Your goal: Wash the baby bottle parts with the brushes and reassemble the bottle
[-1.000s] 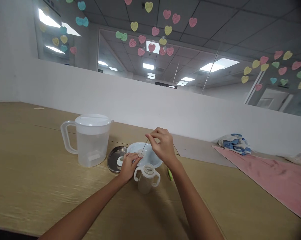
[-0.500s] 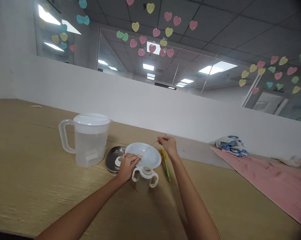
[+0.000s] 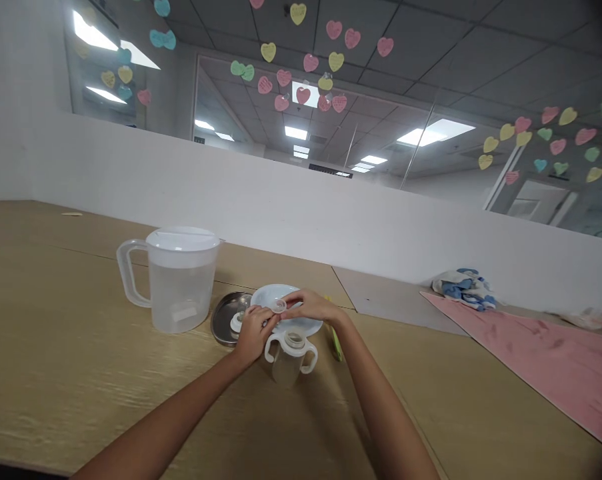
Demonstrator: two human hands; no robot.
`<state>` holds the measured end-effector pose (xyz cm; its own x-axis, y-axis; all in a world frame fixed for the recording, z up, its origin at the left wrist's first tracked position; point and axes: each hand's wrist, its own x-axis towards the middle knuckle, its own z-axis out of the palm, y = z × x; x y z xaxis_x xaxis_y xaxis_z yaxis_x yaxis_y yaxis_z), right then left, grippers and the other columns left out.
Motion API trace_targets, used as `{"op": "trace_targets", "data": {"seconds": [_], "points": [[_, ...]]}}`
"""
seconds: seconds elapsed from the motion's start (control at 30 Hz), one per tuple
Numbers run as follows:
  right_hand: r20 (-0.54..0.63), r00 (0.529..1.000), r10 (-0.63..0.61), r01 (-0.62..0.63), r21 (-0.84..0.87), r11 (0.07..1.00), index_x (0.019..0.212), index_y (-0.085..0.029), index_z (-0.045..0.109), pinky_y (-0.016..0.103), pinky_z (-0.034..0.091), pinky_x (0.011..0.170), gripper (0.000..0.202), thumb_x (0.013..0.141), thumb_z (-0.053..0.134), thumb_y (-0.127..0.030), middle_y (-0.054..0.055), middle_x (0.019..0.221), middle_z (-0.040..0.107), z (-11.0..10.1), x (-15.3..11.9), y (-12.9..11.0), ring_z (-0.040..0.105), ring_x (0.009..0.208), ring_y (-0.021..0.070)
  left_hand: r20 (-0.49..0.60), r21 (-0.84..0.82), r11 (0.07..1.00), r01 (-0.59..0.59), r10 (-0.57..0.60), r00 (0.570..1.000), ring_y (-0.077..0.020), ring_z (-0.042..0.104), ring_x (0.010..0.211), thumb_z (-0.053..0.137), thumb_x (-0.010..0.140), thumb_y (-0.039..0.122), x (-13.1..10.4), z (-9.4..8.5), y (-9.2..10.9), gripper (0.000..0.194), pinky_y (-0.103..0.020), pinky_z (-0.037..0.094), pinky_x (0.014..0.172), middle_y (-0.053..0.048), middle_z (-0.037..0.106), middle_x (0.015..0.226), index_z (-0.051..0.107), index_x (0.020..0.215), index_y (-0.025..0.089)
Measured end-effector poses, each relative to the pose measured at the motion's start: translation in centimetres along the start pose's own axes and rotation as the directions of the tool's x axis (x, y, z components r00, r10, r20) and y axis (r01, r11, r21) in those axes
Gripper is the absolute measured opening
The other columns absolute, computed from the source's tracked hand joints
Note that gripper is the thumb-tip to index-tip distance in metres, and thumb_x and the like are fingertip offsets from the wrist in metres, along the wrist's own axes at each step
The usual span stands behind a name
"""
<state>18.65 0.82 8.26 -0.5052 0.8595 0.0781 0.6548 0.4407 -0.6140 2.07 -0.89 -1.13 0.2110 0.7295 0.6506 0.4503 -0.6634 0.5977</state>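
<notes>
**Two hands meet at a small clear cap [image 3: 279, 306] above a pale dish [image 3: 265, 292]**

The cap is small and smooth-looking, so it could slip if the fingertips press unevenly or are wet. A drop would probably end in the dish, though a bounce might carry it onto the worktop [image 3: 131, 393]. The two-handled bottle [image 3: 287, 365] stands close in front of the dish with its mouth uncovered; a lowered wrist could catch a handle and tip it, since both forearms pass near it.

The cap is round, with no clear long axis; its open side seems to face up and towards the near side. The bottle's long axis is roughly vertical, mouth up, its handles spread left and right.

The left hand [image 3: 252, 333] pinches the cap's near-left edge between thumb and fingers. The right hand [image 3: 308, 305] reaches in from the right, its fingers drawn together at the cap's other edge; whether they grip it cannot be told.

Left of the dish, a metal tray [image 3: 221, 325] holds a white bottle collar [image 3: 236, 323], partly behind the left hand. The lidded pitcher [image 3: 183, 293] is farther left. A green-handled brush [image 3: 337, 345] lies right of the dish, partly hidden by the right arm.
</notes>
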Motion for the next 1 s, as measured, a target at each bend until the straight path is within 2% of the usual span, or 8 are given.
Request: {"op": "trace_targets", "data": {"seconds": [0.23, 0.4, 0.5, 0.63, 0.73, 0.8, 0.87, 1.0], "points": [[0.006, 0.998, -0.06, 0.057, 0.244, 0.968, 0.081, -0.016, 0.068, 0.024, 0.042, 0.071, 0.029, 0.056, 0.075, -0.029, 0.002, 0.083, 0.065, 1.7, 0.7, 0.0, 0.055, 0.08, 0.0139, -0.022, 0.02, 0.999, -0.031, 0.032, 0.999, -0.0201, 0.056, 0.081, 0.04, 0.088, 0.036, -0.1, -0.1, -0.2, 0.032, -0.036, 0.038, 0.083, -0.006, 0.067, 0.08, 0.065, 0.08, 0.018], [-0.002, 1.0, 0.004, -0.002, 0.603, 0.798, 0.092, -0.015, 0.063, 0.021, 0.04, 0.061, 0.04, 0.059, 0.076, -0.033, 0.003, 0.084, 0.064, 1.3, 0.4, 0.0, 0.054, 0.071, 0.01, -0.073, 0.008, 1.0, 0.012, -0.011, 0.997, -0.023, 0.056, 0.097, 0.045, 0.085, 0.032, 0.0, -0.2, 0.0, 0.028, -0.038, 0.04, 0.089, -0.009, 0.066, 0.101, 0.064, 0.097, 0.017], [-0.021, 0.999, 0.039, -0.016, 0.664, 0.747, 0.093, -0.014, 0.061, 0.02, 0.038, 0.054, 0.042, 0.061, 0.074, -0.039, 0.003, 0.081, 0.063, 0.8, -0.1, -0.5, 0.049, 0.06, 0.0076, -0.147, -0.03, 0.999, 0.021, -0.025, 0.989, -0.0214, 0.055, 0.1, 0.043, 0.084, 0.028, 0.1, -0.6, 0.0, 0.028, -0.036, 0.041, 0.09, -0.008, 0.064, 0.106, 0.061, 0.104, 0.019], [0.001, 0.998, 0.062, -0.054, 0.494, 0.868, 0.092, -0.014, 0.062, 0.02, 0.039, 0.053, 0.04, 0.063, 0.072, -0.039, 0.001, 0.076, 0.061, 0.1, -0.3, -0.2, 0.048, 0.057, 0.0073, -0.333, -0.053, 0.994, 0.097, -0.11, 0.936, -0.0201, 0.056, 0.096, 0.041, 0.08, 0.021, 0.5, -1.8, -0.6, 0.026, -0.034, 0.041, 0.088, -0.007, 0.064, 0.1, 0.06, 0.097, 0.02], [0.013, 0.988, 0.151, -0.151, 0.083, 0.985, 0.09, -0.016, 0.065, 0.022, 0.039, 0.054, 0.034, 0.062, 0.071, -0.035, 0.001, 0.074, 0.06, -0.1, -0.2, 0.6, 0.051, 0.058, 0.0093, -0.424, -0.067, 0.972, 0.226, -0.233, 0.875, -0.02, 0.057, 0.085, 0.039, 0.069, 0.013, 0.8, -2.6, -1.7, 0.023, -0.033, 0.043, 0.08, -0.004, 0.064, 0.084, 0.058, 0.079, 0.021], [-0.035, 0.974, 0.224, -0.226, -0.226, 0.948, 0.084, -0.017, 0.067, 0.023, 0.039, 0.057, 0.029, 0.058, 0.072, -0.029, 0.002, 0.079, 0.063, 0.1, -0.1, 1.0, 0.054, 0.064, 0.0129, -0.439, -0.05, 0.952, 0.303, -0.293, 0.849, -0.0205, 0.056, 0.081, 0.039, 0.062, 0.01, 0.9, -2.9, -2.5, 0.023, -0.032, 0.042, 0.075, -0.003, 0.062, 0.078, 0.055, 0.072, 0.022], [-0.083, 0.96, 0.267, -0.278, -0.383, 0.881, 0.076, -0.018, 0.069, 0.025, 0.039, 0.06, 0.022, 0.055, 0.073, -0.023, 0.005, 0.082, 0.065, 0.6, 0.0, 1.3, 0.056, 0.071, 0.0168, -0.412, -0.021, 0.939, 0.344, -0.321, 0.853, -0.0206, 0.055, 0.08, 0.038, 0.056, 0.008, 0.9, -2.8, -3.0, 0.025, -0.031, 0.041, 0.073, -0.003, 0.061, 0.076, 0.054, 0.069, 0.022], [-0.014, 0.957, 0.29, -0.274, -0.371, 0.887, 0.066, -0.017, 0.069, 0.026, 0.038, 0.061, 0.009, 0.057, 0.068, -0.017, 0.006, 0.074, 0.066, 1.9, 0.3, 1.8, 0.058, 0.071, 0.0189, -0.289, 0.013, 0.938, 0.347, -0.329, 0.899, -0.0174, 0.053, 0.069, 0.037, 0.055, 0.006, 0.9, -2.3, -3.2, 0.023, -0.027, 0.038, 0.065, -0.001, 0.057, 0.069, 0.05, 0.066, 0.021]]}}
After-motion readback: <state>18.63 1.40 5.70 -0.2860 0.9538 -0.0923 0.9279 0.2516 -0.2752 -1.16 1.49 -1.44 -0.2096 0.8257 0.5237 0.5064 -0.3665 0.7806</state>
